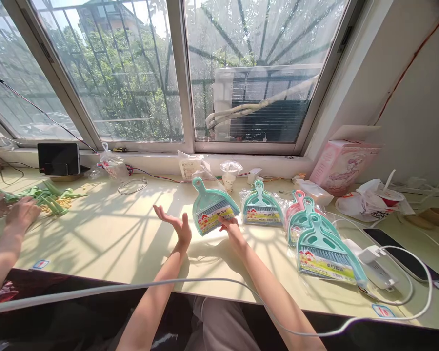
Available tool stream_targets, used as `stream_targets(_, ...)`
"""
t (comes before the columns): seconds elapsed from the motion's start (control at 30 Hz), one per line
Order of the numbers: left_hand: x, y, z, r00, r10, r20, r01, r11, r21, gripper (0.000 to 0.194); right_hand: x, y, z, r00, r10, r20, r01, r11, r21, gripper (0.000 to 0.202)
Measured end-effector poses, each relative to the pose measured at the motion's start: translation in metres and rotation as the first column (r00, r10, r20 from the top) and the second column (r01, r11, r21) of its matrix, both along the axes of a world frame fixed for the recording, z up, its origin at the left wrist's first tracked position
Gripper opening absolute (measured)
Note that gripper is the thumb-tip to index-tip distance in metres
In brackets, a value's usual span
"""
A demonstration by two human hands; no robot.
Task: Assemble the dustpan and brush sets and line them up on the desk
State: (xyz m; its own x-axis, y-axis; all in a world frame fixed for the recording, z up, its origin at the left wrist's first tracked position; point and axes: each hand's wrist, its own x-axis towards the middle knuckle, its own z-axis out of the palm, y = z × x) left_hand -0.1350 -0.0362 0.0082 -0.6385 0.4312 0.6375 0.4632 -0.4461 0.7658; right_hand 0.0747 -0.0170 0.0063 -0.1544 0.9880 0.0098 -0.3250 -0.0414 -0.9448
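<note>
Far hands: another person's hands (24, 214) are on some green stalks (46, 197), well to the left of the left hand's fingers
Left hand: the left hand (179, 228) is palm up, with its fingers spread wide and nothing in them
Held dustpan: the teal dustpan (208, 199) is between the two hands, tipped a bit, with its round-ended handle (200, 189) up and away from the right fingers
Its brush: blue-gray bristles (229, 203) go across it, just above the right fingertips
Its label: the bright label (214, 219) is yellow with red bits and dark writing, just left of the right fingertips
Right hand: the right hand (231, 226) pinches the low right edge of the teal dustpan
Next one: a second dustpan (260, 199) lies just right of the right fingers
Pile: more teal dustpans (316, 237) and a pink dustpan (298, 196) lie farther right of those fingers
</note>
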Motion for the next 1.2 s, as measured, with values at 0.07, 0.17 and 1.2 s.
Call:
stream_targets(0.07, -0.004, 0.003, 0.011, 0.908, -0.354, 0.225, 0.381, 0.920, -0.090, 0.099, -0.001, 0.000, 0.002, 0.999, -0.019, -0.029, 0.018, 0.999, -0.028, 0.054)
stream_targets(0.17, 0.002, 0.011, 0.019, 0.586, -0.661, 0.469, 0.787, 0.603, -0.133, 0.098, -0.005, 0.001, 0.005, 0.999, -0.019, -0.046, 0.017, 0.999, -0.042, 0.061)
stream_targets(1.2, 0.057, -0.017, 0.005, 0.723, -0.599, 0.344, 0.672, 0.725, -0.149, 0.109, 0.019, 0.008, 0.017, 0.962, -0.273, 0.004, 0.272, 0.957, -0.102, 0.051)
